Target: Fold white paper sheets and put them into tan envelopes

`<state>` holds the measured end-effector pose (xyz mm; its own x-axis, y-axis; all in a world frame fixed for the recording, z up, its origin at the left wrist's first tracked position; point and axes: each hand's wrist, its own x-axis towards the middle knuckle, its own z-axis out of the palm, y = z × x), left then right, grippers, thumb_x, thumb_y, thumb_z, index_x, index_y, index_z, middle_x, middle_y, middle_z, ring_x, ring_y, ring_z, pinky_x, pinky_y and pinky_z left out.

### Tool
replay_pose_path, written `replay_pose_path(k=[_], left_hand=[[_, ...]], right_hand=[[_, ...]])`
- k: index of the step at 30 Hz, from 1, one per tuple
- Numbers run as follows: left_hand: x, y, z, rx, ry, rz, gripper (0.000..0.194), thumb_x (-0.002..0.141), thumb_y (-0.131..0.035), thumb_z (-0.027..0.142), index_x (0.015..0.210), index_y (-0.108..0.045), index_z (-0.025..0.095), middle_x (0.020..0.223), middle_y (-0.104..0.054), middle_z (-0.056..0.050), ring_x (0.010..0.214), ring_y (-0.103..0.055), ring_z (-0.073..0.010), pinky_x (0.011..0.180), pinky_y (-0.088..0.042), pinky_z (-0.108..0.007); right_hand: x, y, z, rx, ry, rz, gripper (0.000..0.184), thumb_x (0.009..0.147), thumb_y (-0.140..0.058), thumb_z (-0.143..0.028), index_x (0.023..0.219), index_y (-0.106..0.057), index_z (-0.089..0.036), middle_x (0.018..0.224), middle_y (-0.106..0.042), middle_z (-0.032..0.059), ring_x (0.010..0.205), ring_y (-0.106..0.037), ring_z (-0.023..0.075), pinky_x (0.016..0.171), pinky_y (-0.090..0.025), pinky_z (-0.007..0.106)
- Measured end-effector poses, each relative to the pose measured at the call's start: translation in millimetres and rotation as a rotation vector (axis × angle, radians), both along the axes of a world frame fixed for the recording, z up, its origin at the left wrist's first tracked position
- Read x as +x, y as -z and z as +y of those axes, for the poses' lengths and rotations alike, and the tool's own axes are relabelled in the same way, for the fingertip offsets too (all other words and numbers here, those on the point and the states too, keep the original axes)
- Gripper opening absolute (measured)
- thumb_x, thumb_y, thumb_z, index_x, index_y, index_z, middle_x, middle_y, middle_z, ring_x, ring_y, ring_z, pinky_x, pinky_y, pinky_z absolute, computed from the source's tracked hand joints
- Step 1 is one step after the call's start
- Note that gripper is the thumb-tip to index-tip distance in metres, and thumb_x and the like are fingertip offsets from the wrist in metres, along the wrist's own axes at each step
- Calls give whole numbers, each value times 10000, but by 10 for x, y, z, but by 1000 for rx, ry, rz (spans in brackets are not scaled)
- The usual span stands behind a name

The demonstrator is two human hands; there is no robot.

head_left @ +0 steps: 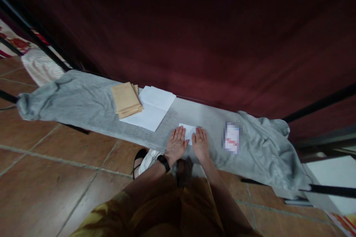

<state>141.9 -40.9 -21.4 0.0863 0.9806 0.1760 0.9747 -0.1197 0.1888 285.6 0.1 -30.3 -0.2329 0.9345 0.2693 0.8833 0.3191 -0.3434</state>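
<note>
A small folded white paper point(188, 130) lies on a grey cloth point(83, 100) spread over a low bench. My left hand point(176, 143) lies flat on the paper's left part, fingers stretched out and together. My right hand point(200, 142) presses flat on its right part, fingers also extended. A black band circles my left wrist. Neither hand grips anything.
To the left on the cloth sit a stack of brown envelopes point(126, 99) and white sheets point(151, 108). A small blurred white card point(231, 138) lies to the right. A dark red curtain point(194, 37) hangs behind. The floor has brown tiles point(55, 170); a white box point(333, 181) stands at right.
</note>
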Motion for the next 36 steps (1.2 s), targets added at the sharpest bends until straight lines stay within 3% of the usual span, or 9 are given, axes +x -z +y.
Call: replay_pose_path(k=[7, 16, 21, 28, 32, 36], left_hand=[[-6, 11, 11, -38, 1, 25, 618, 1012, -342, 351, 1550, -319, 47, 1625, -308, -185, 1531, -234, -282, 1257, -180, -494], [-5, -10, -5, 2, 17, -3, 633, 1016, -348, 382, 1566, -282, 76, 1610, -341, -190, 1524, -255, -286, 1246, -188, -523], [-1, -34, -8, -5, 23, 1, 623, 1024, -330, 380, 1541, -320, 34, 1610, -327, -212, 1527, -243, -290, 1252, -181, -498], [-7, -43, 1, -16, 24, 7, 618, 1026, -323, 383, 1526, -351, 21, 1617, -316, -205, 1530, -233, -293, 1253, -184, -487], [-24, -1, 5, -8, 20, 6, 607, 1024, -321, 372, 1531, -352, 39, 1621, -316, -190, 1533, -231, -283, 1250, -197, -495], [-45, 20, 7, -18, 27, 22, 596, 1025, -317, 365, 1526, -368, 46, 1617, -332, -179, 1531, -241, -267, 1255, -201, -476]], right_hand=[[-87, 13, -39, -11, -117, -117, 523, 1048, -264, -271, 1506, -434, -83, 1599, -376, 169, 1500, -306, 252, 1215, -224, 481], [87, 88, -90, 52, 6, -117, 572, 1058, -294, -378, 1542, -370, -82, 1565, -427, 193, 1466, -362, 294, 1194, -253, 504], [181, 109, -152, 76, 14, -96, 582, 1059, -272, -387, 1544, -365, -78, 1559, -435, 197, 1427, -414, 305, 1185, -259, 515], [145, -32, -137, -21, 126, -94, 556, 1035, -309, -341, 1461, -489, -31, 1512, -490, 219, 1452, -375, 345, 1207, -186, 572], [-14, -81, -107, -26, 49, -49, 541, 1041, -290, -315, 1481, -467, -54, 1567, -426, 183, 1483, -335, 303, 1206, -227, 515], [-99, -20, -163, -23, -36, -80, 531, 1054, -260, -302, 1514, -429, -97, 1596, -389, 150, 1485, -338, 264, 1215, -216, 477]])
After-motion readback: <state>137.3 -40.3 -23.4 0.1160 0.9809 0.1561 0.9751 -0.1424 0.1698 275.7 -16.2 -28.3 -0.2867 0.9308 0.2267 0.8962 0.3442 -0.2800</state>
